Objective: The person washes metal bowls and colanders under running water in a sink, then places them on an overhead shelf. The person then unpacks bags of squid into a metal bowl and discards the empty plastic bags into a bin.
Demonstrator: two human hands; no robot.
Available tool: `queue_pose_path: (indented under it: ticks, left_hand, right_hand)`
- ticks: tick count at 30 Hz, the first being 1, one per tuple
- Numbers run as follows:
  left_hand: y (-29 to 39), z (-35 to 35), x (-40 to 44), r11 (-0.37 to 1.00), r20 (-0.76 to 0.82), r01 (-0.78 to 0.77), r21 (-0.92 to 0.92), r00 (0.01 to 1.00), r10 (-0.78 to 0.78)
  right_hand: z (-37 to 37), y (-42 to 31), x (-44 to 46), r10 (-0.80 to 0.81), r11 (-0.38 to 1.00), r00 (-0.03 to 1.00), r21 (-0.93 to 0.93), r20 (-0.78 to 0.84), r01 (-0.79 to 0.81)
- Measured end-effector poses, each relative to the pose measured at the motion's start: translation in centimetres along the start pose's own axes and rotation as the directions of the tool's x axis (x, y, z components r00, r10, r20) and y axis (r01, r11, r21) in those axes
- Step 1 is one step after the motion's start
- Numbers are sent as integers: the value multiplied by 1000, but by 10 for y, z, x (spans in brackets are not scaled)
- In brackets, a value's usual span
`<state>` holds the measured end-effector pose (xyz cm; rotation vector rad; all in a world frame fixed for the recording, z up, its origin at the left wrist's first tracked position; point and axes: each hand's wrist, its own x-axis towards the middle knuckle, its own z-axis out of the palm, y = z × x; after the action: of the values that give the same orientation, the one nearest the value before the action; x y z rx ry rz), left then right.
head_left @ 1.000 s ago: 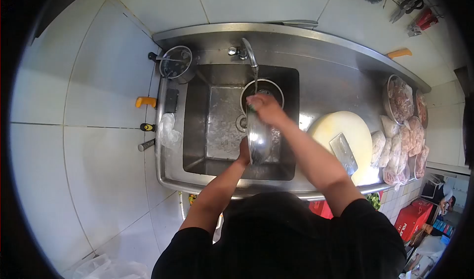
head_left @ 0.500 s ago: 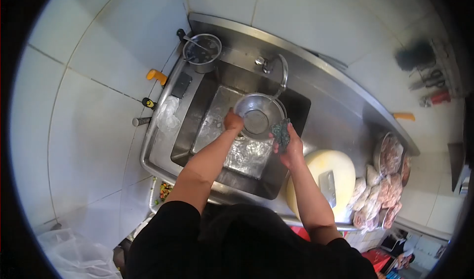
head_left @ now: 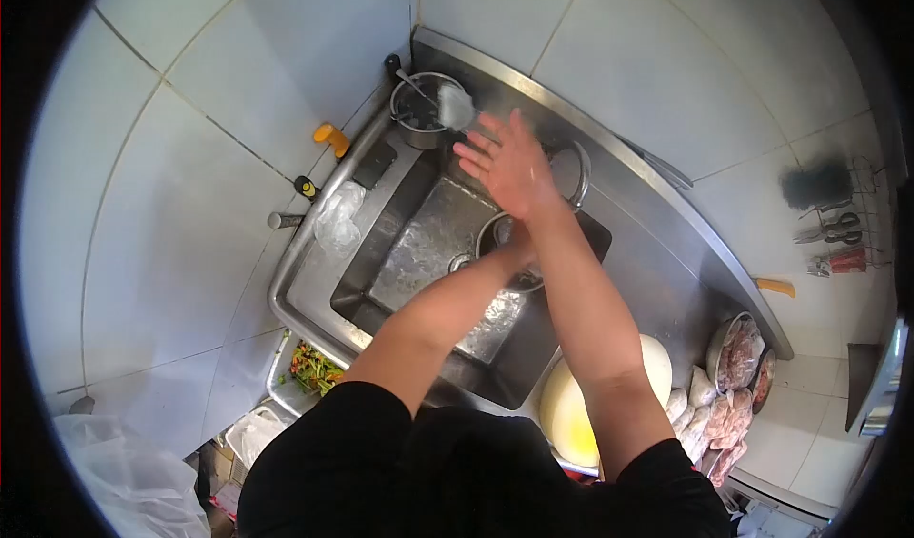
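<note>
My right hand (head_left: 509, 169) is stretched toward the back left corner of the sink counter, fingers spread and holding nothing. Just beyond its fingertips is a blurred grey-white thing (head_left: 455, 108), beside the rim of a metal pot (head_left: 422, 136); I cannot make out what it is. A handled utensil (head_left: 411, 81) leans in that pot. My left hand (head_left: 519, 248) is at the metal bowl (head_left: 486, 236) in the sink (head_left: 405, 252). My right forearm crosses over it and its fingers are hidden.
A curved faucet (head_left: 584, 171) stands behind the bowl. At right are a round yellowish board (head_left: 562, 409), bagged meat (head_left: 728, 414) and a bowl of meat (head_left: 738, 348). Crumpled plastic (head_left: 338, 222) and a dark block (head_left: 375, 165) lie on the left ledge. Yellow-handled tools (head_left: 331, 138) hang nearby.
My right hand has swung from beside the bowl to near the pot and let go of the dark green scrubber. My left hand has shifted right with the bowl, under my right forearm.
</note>
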<state>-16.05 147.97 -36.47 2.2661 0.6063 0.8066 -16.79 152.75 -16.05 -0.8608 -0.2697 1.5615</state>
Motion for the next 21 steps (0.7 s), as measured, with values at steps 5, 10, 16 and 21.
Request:
queue_pose_path:
  ticks: [5, 10, 16, 21]
  left_hand:
    - [-85, -33, -42, 857, -52, 449, -253, 878, -475]
    - [-112, -56, -104, -90, 485, 643, -760, 471, -737]
    - [-70, -45, -95, -221, 559, 696, -683, 304, -771]
    - [-76, -51, -106, -207, 524, 665, -718, 320, -790]
  right_hand:
    - [-91, 55, -45, -62, 985, 997, -156, 38, 67]
    - [-165, 70, -50, -137, 956, 882, 172, -451, 237]
    - [-194, 28, -11, -87, 961, 983, 247, -162, 126]
    - [-146, 12, -40, -137, 976, 909, -208, -393, 58]
